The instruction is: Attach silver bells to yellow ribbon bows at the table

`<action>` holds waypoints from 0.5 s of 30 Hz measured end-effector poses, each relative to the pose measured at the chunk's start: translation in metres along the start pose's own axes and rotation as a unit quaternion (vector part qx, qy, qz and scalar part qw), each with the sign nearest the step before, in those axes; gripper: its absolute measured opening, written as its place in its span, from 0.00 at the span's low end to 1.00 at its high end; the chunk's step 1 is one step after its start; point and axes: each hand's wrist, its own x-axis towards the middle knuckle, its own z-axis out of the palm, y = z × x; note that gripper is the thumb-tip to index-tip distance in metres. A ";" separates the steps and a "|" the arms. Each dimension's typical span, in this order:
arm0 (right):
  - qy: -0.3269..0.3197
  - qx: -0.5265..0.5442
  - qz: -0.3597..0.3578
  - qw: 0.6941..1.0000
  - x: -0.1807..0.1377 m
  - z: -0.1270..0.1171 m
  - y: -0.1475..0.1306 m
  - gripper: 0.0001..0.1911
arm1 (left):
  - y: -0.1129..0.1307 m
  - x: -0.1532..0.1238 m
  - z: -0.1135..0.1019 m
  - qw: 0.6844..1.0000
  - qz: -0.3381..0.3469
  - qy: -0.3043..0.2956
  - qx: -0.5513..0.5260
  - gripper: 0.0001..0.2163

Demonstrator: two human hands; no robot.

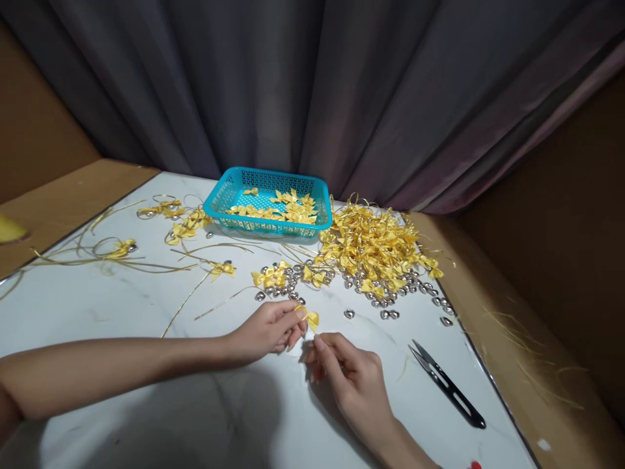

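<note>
Between thumb and fingers, my left hand (pixel 276 331) pinches a small yellow ribbon bow (pixel 312 320) above the white tabletop. My right hand (pixel 349 371) is just below and to the right, thumb and forefinger pressed together at the bow's lower tail. Whether a thin cord is also in that pinch is too small to tell. Just beyond my hands lie loose silver heart-shaped beads (pixel 349 314) and more yellow bows (pixel 271 277). Black thread snips (pixel 449 384) rest on the table to the right of my right hand, blades pointing away from me.
A turquoise plastic basket (pixel 268 228) with yellow bows inside stands at the back. Beside it rises a large pile of bows with gold cords (pixel 375 241). Several gold cords (pixel 185 303) are strewn over the left side. A grey curtain (pixel 263 85) hangs behind the table.
</note>
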 end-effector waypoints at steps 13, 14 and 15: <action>0.001 0.004 -0.004 1.000 -0.001 0.000 -0.002 0.16 | 0.002 0.000 0.001 1.000 -0.010 0.005 -0.004 0.21; -0.001 0.002 -0.002 1.000 -0.001 0.000 -0.002 0.16 | 0.002 0.000 0.001 1.000 -0.011 0.005 -0.005 0.21; -0.003 -0.001 -0.001 1.000 -0.001 0.000 -0.003 0.16 | 0.002 0.000 0.002 1.000 -0.013 0.006 -0.005 0.21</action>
